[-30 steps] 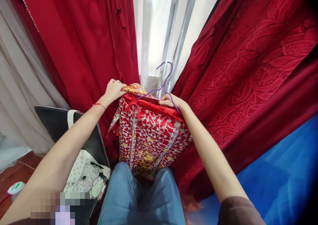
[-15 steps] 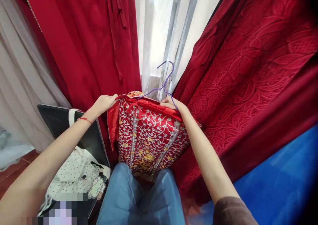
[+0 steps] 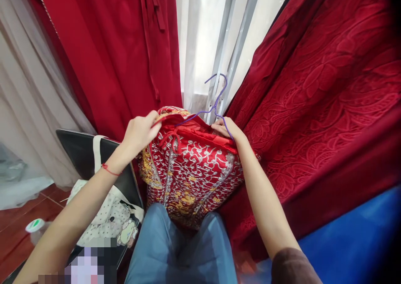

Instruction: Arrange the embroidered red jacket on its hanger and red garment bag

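the left hand (image 3: 138,135) pinches the upper edge of the red embroidered garment (image 3: 194,171) in its fingers; the right hand (image 3: 231,128) has its fingers closed on the same edge. the garment sits below and between both sets of fingers. the purple hanger (image 3: 215,105) rises between them, its hook above the right fingers.

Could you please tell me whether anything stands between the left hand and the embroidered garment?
Nothing visible does: the left hand grips the garment by its edge. The hanger is nearer the right hand.
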### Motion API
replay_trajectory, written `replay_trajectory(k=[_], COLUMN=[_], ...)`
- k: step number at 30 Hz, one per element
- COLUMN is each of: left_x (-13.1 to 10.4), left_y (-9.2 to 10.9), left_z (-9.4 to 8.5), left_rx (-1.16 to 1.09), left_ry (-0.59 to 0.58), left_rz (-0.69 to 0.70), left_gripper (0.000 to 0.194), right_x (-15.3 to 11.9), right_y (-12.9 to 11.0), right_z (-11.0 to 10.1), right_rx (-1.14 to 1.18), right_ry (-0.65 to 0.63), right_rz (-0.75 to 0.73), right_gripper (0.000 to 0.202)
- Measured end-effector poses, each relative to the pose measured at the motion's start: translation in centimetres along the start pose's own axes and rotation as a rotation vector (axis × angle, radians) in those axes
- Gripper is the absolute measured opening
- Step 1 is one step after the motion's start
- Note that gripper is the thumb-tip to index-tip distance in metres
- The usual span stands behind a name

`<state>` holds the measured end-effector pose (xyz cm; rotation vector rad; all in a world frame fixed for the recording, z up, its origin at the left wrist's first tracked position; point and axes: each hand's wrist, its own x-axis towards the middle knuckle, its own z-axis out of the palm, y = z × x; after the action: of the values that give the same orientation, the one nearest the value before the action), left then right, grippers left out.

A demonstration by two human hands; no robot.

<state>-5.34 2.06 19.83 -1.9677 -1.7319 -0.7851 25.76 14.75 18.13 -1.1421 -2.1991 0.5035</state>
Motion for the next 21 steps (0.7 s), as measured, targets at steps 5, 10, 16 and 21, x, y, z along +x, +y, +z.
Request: replay_trajectory(k=[5, 10, 16, 21], left_x=[-2.7, -4.4, -7.2, -6.8], left_y=[0.9, 2.9, 8.6, 9.9], left_z=[-2.7, -4.3, 1.7, 5.6], left_rx=[0.179, 0.127, -0.090, -0.319], left_ry=[-0.215, -0.123, -0.312, -0.267], left_rz=[0.011, -0.100, 0.072, 0.061], left_gripper=[0.022, 0.020, 0.028, 0.026], right_x=[-0.2, -0.2, -1.3, -2.0], right_y=[-0.2, -0.9, -1.0, -1.3], right_z=[-1.1, -1.7, -0.7, 0.4], right_rx=[0.199, 0.378, 0.471, 0.443], right_ry=[-0.164, -0.104, 0.248, 0.346], right_rz=[0.052, 0.189, 0.169, 0.123], right_gripper=[0.047, 0.040, 0.037, 0.035])
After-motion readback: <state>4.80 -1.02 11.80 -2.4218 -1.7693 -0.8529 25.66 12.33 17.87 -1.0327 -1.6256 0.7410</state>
